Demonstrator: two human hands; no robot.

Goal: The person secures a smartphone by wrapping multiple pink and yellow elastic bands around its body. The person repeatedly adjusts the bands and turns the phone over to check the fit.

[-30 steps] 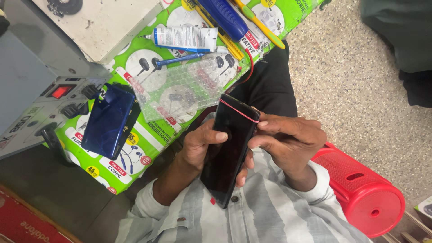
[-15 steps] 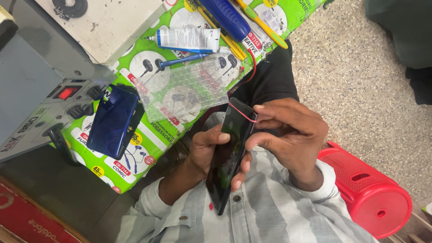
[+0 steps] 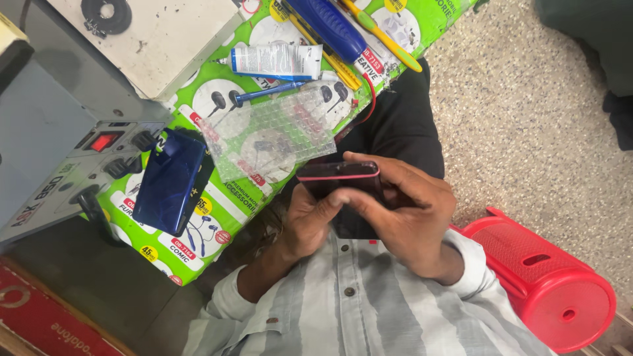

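Both hands hold a black phone with a pink rim [image 3: 339, 177] over my lap, tilted so that its top edge faces the camera. My left hand [image 3: 308, 223] grips it from the left, thumb across its face. My right hand [image 3: 410, 214] wraps over it from the right, fingers curled along the top edge. Most of the phone's body is hidden by the fingers. A glossy blue phone back [image 3: 170, 182] lies on the green printed sheet [image 3: 217, 217] to the left of my hands.
On the sheet lie a bubble-wrap piece [image 3: 273, 135], a white tube [image 3: 277, 60], a thin blue screwdriver [image 3: 267, 92], a thick blue tool [image 3: 326, 26] and a yellow tool [image 3: 382, 36]. A grey box with knobs [image 3: 59, 158] stands left. A red stool [image 3: 547, 280] sits right.
The phone has turned from lying lengthwise with its dark face showing to edge-on, and both hands have closed more tightly around it. The view has shifted slightly.
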